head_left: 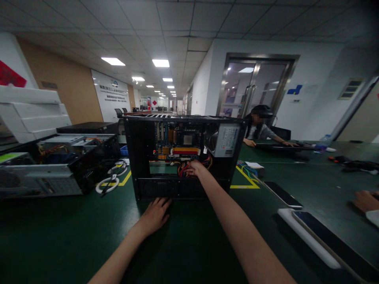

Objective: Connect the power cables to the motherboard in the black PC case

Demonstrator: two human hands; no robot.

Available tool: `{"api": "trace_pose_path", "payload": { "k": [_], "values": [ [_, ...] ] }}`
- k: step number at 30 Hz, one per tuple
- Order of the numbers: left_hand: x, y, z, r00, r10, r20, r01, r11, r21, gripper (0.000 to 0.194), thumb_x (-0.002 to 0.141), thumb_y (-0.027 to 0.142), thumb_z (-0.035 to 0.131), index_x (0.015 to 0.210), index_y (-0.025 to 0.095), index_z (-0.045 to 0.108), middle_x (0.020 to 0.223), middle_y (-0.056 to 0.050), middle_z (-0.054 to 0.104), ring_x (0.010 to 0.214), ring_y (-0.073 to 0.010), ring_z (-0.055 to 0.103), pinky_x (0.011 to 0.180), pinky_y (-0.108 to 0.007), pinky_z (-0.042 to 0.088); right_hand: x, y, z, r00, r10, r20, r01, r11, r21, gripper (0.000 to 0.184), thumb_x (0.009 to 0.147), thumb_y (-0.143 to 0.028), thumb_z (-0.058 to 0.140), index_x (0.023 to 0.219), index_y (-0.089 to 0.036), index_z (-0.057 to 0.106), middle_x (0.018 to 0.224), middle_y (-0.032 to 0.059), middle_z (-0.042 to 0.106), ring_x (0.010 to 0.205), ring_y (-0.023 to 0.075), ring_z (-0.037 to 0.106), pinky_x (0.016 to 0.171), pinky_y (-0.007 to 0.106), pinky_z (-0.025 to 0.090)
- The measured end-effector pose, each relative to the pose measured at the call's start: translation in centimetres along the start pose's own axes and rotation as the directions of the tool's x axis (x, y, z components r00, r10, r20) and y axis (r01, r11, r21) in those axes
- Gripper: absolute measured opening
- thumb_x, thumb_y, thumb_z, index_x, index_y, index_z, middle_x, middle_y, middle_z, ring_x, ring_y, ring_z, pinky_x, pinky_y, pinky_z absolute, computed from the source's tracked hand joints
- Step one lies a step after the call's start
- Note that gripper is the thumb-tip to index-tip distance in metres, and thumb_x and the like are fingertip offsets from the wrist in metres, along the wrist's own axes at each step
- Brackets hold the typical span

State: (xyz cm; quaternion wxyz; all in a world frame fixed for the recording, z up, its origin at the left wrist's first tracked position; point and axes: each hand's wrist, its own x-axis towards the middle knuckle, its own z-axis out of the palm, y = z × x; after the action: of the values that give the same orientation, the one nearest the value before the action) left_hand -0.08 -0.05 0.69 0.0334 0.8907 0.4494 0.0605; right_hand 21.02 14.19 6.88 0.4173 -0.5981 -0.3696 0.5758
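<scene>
An open computer case (pixel 180 188) stands upright on the green table in front of me. Inside it are a motherboard (pixel 162 136) with orange slots and red and yellow memory slots, and a power supply (pixel 227 140) at the upper right. My right hand (pixel 194 168) reaches into the case, its fingers closed at a bundle of red, yellow and black power cables (pixel 207 161). Part of the bundle is hidden behind that hand. My left hand (pixel 156 214) lies flat, fingers spread, on the table against the lower front edge of the case.
At left lies another opened computer case (pixel 97 157), with white boxes (pixel 35 112) behind and a coiled white cable (pixel 107 185) beside it. Phones (pixel 282 193) and a white bar (pixel 308 236) lie at right. A co-worker (pixel 262 128) sits beyond; another person's hand (pixel 367 201) shows at right.
</scene>
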Motion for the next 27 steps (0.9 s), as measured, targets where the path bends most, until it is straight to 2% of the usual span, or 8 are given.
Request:
{"api": "trace_pose_path", "payload": {
  "k": [7,15,24,27],
  "values": [
    [-0.03,-0.07,0.21,1.0,0.008,-0.005,-0.008,1.0,-0.003,0.052,0.076,0.025,0.042,0.128,0.022,0.031,0.128,-0.007,0.037,0.115,-0.0242,0.033,0.092,-0.039,0.031,0.02,-0.35,-0.36,0.996,0.09,0.016,-0.091,0.992,0.093,0.005,0.085,-0.019,0.037,0.081,-0.018,0.039,0.068,0.0006,0.055,0.054,0.0097,0.056,0.051,0.022,0.043],
    [0.05,-0.47,0.76,1.0,0.016,-0.019,-0.017,1.0,-0.009,0.053,0.076,0.026,0.043,0.128,0.023,0.031,0.127,-0.006,0.038,0.115,-0.0238,0.033,0.093,-0.039,0.03,0.17,-0.38,-0.6,0.995,0.091,0.039,-0.097,0.971,0.217,0.01,0.083,-0.016,0.036,0.075,-0.017,0.041,0.073,0.0027,0.054,0.059,0.0106,0.054,0.057,0.026,0.045],
    [0.09,-0.32,0.65,1.0,0.017,-0.021,-0.017,1.0,0.01,0.053,0.076,0.025,0.044,0.127,0.022,0.032,0.126,-0.006,0.039,0.114,-0.0229,0.034,0.094,-0.037,0.029,0.11,-0.56,-0.37,0.998,0.055,0.04,-0.063,0.969,0.239,0.013,0.083,-0.011,0.031,0.075,-0.017,0.04,0.064,0.0014,0.052,0.049,0.009,0.048,0.051,0.022,0.044],
    [0.09,-0.31,0.64,1.0,0.012,-0.016,-0.012,1.0,0.0,0.053,0.076,0.025,0.043,0.127,0.022,0.031,0.126,-0.006,0.039,0.114,-0.0235,0.034,0.093,-0.038,0.03,0.11,-0.63,-0.45,0.996,0.082,0.023,-0.085,0.966,0.244,0.012,0.083,-0.012,0.032,0.076,-0.017,0.04,0.06,-0.0003,0.048,0.047,0.0091,0.048,0.05,0.023,0.044]
  ]
}}
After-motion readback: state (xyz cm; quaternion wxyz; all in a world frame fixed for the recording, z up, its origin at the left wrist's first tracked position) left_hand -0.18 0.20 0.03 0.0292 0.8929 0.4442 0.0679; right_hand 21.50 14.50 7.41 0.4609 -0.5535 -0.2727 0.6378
